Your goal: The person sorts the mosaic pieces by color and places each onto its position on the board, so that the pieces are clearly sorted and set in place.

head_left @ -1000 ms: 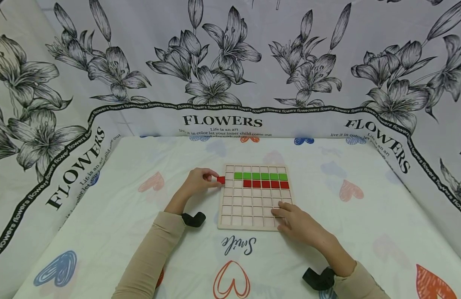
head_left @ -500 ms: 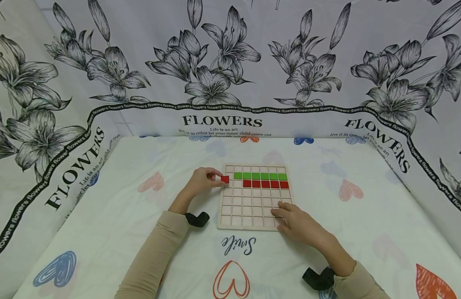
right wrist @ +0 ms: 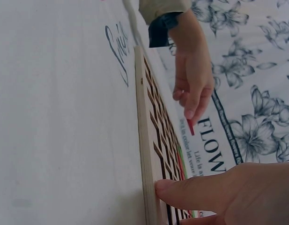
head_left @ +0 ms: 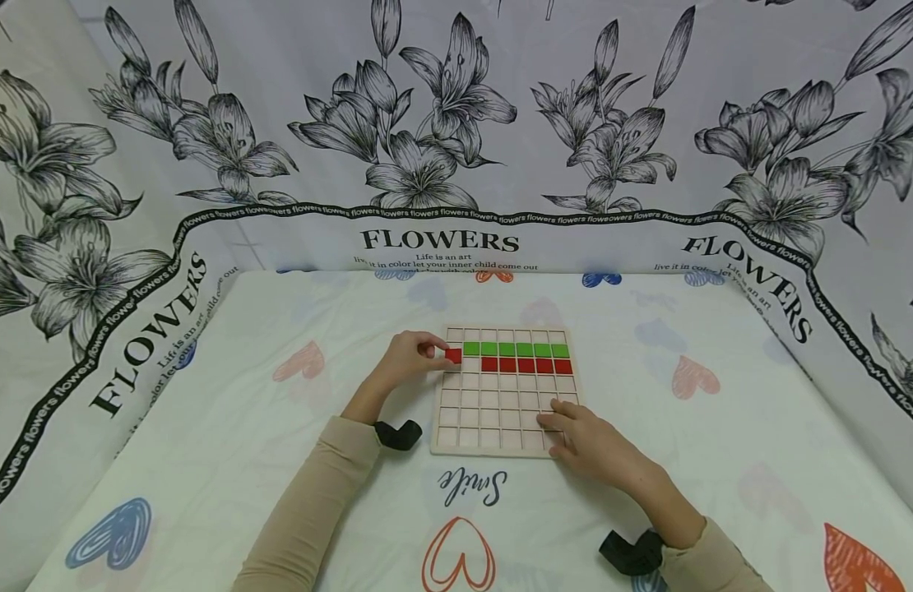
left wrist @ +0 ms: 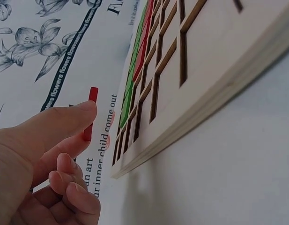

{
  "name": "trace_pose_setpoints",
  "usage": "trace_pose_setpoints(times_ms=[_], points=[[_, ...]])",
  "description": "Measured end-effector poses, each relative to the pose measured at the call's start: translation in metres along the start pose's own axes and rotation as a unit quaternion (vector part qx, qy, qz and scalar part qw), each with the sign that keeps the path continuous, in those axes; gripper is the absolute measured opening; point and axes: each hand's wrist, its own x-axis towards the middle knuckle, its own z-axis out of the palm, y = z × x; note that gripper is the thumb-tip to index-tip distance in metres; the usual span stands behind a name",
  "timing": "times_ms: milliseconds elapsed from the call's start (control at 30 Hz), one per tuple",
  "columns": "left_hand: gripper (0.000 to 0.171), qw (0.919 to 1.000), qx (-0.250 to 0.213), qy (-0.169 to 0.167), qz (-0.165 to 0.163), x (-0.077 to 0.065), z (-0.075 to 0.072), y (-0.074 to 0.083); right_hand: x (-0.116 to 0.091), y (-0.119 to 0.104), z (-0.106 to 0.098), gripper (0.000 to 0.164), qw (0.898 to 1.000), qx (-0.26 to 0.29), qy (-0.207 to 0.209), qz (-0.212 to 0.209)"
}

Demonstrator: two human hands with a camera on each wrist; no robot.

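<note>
Between thumb and finger my left hand (head_left: 406,358) pinches a flat red square tile (head_left: 453,356), seen edge-on as a red tile (left wrist: 91,114) in the left wrist view. It is held above the left edge of a wooden grid board (head_left: 495,454). On the board, green tiles (head_left: 525,349) fill part of the second row from the back. Red tiles (head_left: 507,364) sit in the row in front, at its right side. My right hand (head_left: 599,444) rests on the board's front right corner, its thumb (right wrist: 181,191) at the edge in the right wrist view.
A white cloth (head_left: 279,460) printed with hearts and lettering covers the table. Behind and at the sides hangs a curtain (head_left: 456,123) with black flower drawings. Black straps (head_left: 632,551) are worn at both wrists.
My left hand has moved right with the red tile, from beside the board to over its leftmost column. The right hand and the board have stayed in place.
</note>
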Motion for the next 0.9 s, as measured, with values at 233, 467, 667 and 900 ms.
trace_pose_setpoints(times_ms=[233, 467, 667, 900], points=[[0.031, 1.0, -0.006, -0.006, -0.004, 0.002, 0.006, 0.001, 0.001, 0.0, 0.001, 0.041, 1.0, -0.001, 0.002, 0.0], [0.029, 0.9998, -0.011, -0.01, -0.013, 0.003, 0.01, 0.004, 0.001, 0.0, 0.001, 0.041, 1.0, -0.001, 0.002, -0.001], [0.028, 0.9997, -0.013, -0.012, -0.02, 0.003, 0.014, 0.006, 0.0, 0.001, 0.001, 0.041, 1.0, 0.0, 0.002, -0.001], [0.029, 0.9998, -0.016, -0.013, -0.008, 0.005, 0.016, 0.009, 0.001, 0.001, 0.001, 0.042, 1.0, 0.0, -0.002, 0.002]])
